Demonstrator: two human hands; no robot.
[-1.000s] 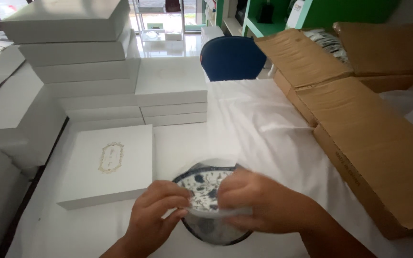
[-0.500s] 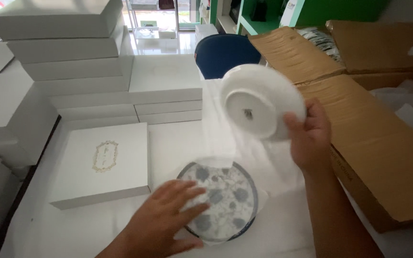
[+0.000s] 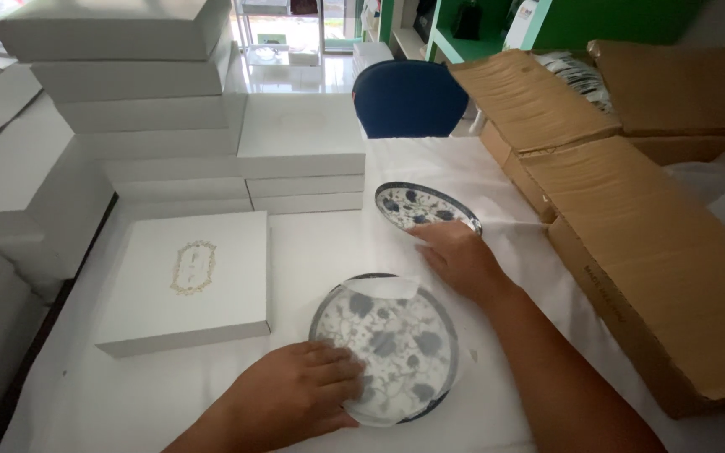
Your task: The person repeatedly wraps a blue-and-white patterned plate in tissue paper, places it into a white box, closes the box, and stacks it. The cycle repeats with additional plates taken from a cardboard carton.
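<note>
A blue-and-white patterned plate (image 3: pixel 396 335) lies on the white-covered table (image 3: pixel 329 243), covered by a thin sheet of translucent paper (image 3: pixel 388 289). My left hand (image 3: pixel 295 394) rests flat on the plate's near left edge and the paper. A second patterned plate (image 3: pixel 417 205) lies face up farther back. My right hand (image 3: pixel 459 256) touches that plate's near edge, fingers curled at its rim.
A white flat gift box (image 3: pixel 190 277) with a gold emblem lies left of the plates. Stacks of white boxes (image 3: pixel 169 101) fill the back left. Open cardboard cartons (image 3: pixel 631 218) line the right side. A blue chair (image 3: pixel 404 96) stands behind the table.
My right hand lifted a plate off the stack, turned it over in the air, and now has set it down face up farther back. My left hand stayed on the lower plate.
</note>
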